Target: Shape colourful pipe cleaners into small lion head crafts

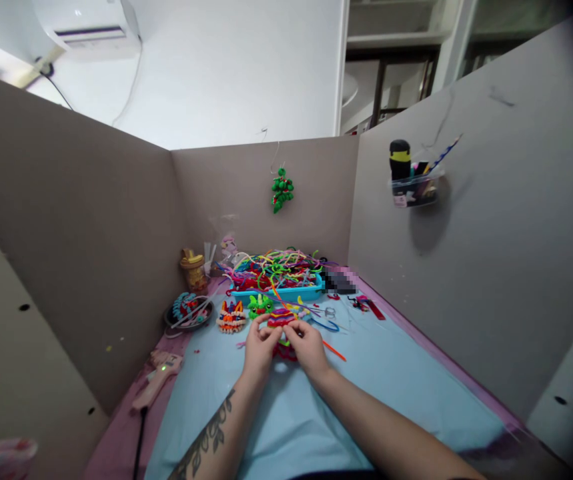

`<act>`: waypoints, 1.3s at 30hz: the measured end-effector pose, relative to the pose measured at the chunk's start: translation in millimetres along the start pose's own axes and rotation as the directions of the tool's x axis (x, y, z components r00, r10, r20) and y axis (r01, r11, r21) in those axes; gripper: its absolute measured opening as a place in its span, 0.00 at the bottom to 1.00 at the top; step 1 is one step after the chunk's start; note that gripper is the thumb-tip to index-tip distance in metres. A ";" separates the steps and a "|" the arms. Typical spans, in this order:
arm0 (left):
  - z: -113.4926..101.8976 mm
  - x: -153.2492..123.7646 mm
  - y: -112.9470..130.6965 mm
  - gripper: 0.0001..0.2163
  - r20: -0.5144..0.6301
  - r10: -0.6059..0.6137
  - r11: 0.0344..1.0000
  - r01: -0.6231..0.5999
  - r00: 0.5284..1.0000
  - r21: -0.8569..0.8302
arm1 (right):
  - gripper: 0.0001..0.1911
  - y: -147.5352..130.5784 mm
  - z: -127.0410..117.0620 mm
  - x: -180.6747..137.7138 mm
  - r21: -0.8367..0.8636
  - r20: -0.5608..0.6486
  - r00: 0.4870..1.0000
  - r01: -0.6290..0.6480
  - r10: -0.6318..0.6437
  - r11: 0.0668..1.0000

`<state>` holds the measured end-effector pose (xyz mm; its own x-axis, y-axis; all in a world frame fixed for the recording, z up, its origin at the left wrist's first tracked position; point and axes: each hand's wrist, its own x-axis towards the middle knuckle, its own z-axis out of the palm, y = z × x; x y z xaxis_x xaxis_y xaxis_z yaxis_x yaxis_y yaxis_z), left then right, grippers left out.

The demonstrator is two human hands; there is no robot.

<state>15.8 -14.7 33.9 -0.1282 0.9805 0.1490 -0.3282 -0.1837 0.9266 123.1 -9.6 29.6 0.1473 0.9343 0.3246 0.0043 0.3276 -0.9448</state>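
Observation:
Both my hands meet over the light blue mat [396, 393] and pinch a small multicoloured pipe-cleaner figure [281, 319], red, purple and yellow. My left hand [260, 347] grips its left side with fingers closed. My right hand [307, 347] holds the right side, fingers curled around it. Red parts of the figure show below and between the hands. A loose orange pipe cleaner [333, 351] lies just right of my right hand.
A blue tray [286, 291] heaped with coloured pipe cleaners stands behind. Finished figures, orange [231, 317] and green [259, 305], sit to the left, beside a bowl [187, 313]. A pink glue gun [159, 379] lies at the left edge. Cardboard walls enclose the desk; a green figure [282, 190] hangs on the back wall.

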 end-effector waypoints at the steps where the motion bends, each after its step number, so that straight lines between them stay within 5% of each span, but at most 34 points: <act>1: 0.1 0.0 0.3 0.24 0.001 -0.003 1.000 0.003 1.000 0.002 | 0.15 -0.7 0.0 0.2 -0.002 0.003 1.000 0.007 -0.007 1.000; 7: -4.4 4.3 0.4 0.25 -0.039 0.028 1.000 -0.028 0.999 -0.011 | 0.15 -3.7 -5.4 -1.1 -0.115 0.056 0.979 0.200 -0.194 0.973; 11: -9.1 8.2 -1.4 0.27 -0.085 0.036 0.999 -0.038 0.996 -0.032 | 0.10 0.8 -6.8 -5.8 -0.239 0.234 0.891 0.440 -0.388 0.866; 17: -12.5 12.8 -5.9 0.30 -0.080 0.050 0.997 -0.054 0.996 -0.051 | 0.08 6.9 -7.7 -3.4 -0.304 0.341 0.811 0.573 -0.475 0.761; 30: -14.4 14.4 -9.5 0.34 -0.086 0.023 0.997 -0.028 0.996 -0.065 | 0.07 4.2 -9.4 -1.2 -0.402 0.360 0.785 0.618 -0.504 0.675; 34: -15.9 15.7 -7.5 0.32 -0.099 0.026 0.996 -0.034 0.995 -0.086 | 0.07 1.5 -11.7 0.4 -0.289 0.313 0.796 0.600 -0.519 0.746; 39: -22.8 21.6 -10.7 0.29 -0.131 0.026 0.999 -0.030 0.991 -0.029 | 0.09 0.4 -20.3 10.7 -0.135 0.117 0.883 0.468 -0.455 0.873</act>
<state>-4.9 6.9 19.3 -0.2581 0.9578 0.1267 -0.3514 -0.2152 0.9111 144.8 -2.3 31.7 0.0120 0.6924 0.7214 0.2066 0.7041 -0.6793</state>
